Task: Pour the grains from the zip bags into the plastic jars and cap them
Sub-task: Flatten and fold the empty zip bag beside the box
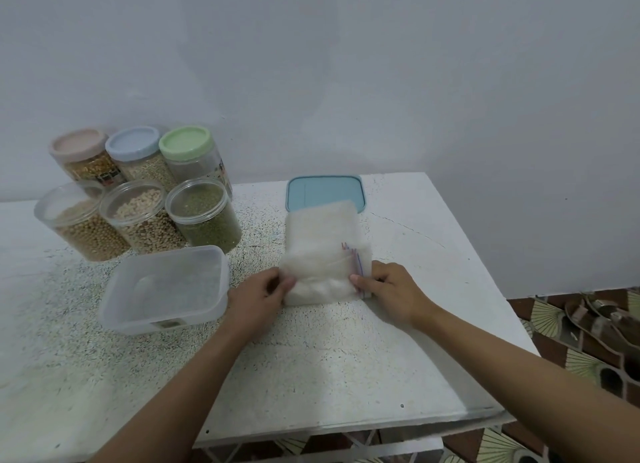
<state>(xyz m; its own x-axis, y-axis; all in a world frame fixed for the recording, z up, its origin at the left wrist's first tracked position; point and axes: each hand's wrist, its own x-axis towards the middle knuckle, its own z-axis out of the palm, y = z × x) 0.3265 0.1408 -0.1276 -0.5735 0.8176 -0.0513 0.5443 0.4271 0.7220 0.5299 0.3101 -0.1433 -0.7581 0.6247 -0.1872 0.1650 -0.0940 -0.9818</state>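
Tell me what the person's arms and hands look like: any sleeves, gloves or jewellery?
The left hand and right hand are bare, with no gloves. The left forearm and right forearm are uncovered right to the frame edge, so no sleeve shows. No watch, bracelet or ring is visible.

The left hand [258, 300] and right hand [391, 289] are both bare. The left forearm [194, 376] and right forearm [519, 369] are also bare to the near edge of view. The fingers [375, 278] are slim, and the right thumb [358, 282] shows a short nail.
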